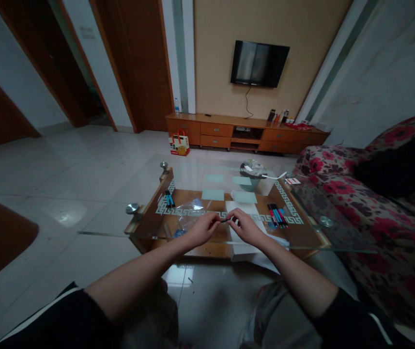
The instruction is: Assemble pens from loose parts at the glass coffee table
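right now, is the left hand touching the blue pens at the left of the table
Apart: the head view shows the left hand right of the blue pens, with clear plastic in the gap.
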`<action>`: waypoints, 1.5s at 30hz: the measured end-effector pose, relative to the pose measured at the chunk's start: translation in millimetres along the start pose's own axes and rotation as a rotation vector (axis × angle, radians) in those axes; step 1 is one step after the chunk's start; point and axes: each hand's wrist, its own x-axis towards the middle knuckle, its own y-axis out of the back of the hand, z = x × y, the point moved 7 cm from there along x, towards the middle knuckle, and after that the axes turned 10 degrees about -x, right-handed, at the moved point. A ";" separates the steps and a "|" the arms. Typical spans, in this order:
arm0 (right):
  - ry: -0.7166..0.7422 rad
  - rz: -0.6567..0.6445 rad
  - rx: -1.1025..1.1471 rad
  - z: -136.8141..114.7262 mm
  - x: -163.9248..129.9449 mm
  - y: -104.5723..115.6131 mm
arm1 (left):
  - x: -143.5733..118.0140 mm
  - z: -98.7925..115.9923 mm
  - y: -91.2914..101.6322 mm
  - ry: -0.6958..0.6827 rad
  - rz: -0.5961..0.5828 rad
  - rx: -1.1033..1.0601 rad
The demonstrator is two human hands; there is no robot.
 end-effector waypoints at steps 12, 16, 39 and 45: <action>-0.036 -0.011 -0.091 -3.1 1.2 -0.6 | -0.9 -0.5 -3.1 -0.032 -0.023 0.022; -0.052 -0.050 -0.140 -0.7 2.1 -3.0 | -1.6 -2.2 -4.0 -0.013 -0.005 -0.008; -0.025 -0.031 -0.019 -6.7 0.0 1.1 | -1.0 1.1 -1.6 -0.030 0.004 0.038; -0.007 -0.037 -0.036 -8.2 1.1 -0.5 | -2.5 1.6 -6.6 -0.051 -0.050 0.046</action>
